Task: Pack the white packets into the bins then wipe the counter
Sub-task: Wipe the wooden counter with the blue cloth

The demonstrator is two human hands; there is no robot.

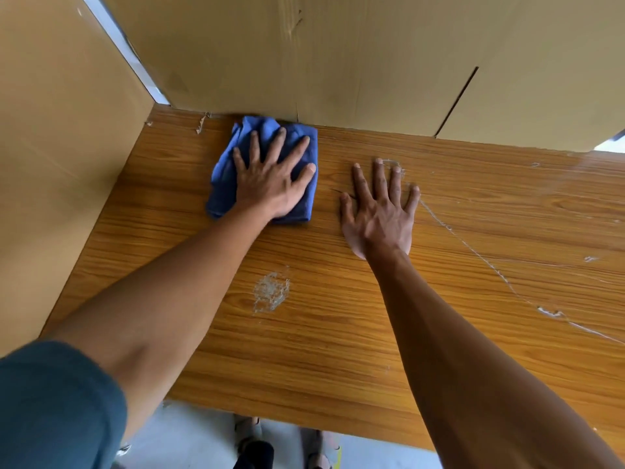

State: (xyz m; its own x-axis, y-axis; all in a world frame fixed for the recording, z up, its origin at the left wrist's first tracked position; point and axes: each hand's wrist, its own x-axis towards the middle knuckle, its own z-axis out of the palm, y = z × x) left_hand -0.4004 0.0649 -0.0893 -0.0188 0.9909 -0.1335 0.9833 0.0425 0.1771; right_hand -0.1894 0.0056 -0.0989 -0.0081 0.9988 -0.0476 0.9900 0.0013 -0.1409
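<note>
A folded blue cloth (223, 184) lies on the wooden counter (338, 333), close to the cardboard wall at the back. My left hand (270, 177) presses flat on the cloth with its fingers spread. To the right of the cloth, my right hand (380, 211) rests flat on the bare wood, fingers spread and holding nothing. No white packets or bins are in view.
A cardboard sheet (338, 52) stands along the back of the counter and another (57, 164) along the left side. A pale scuffed patch (270, 292) marks the wood near the middle. White residue streaks (473, 252) run across the right part. The floor shows below the front edge.
</note>
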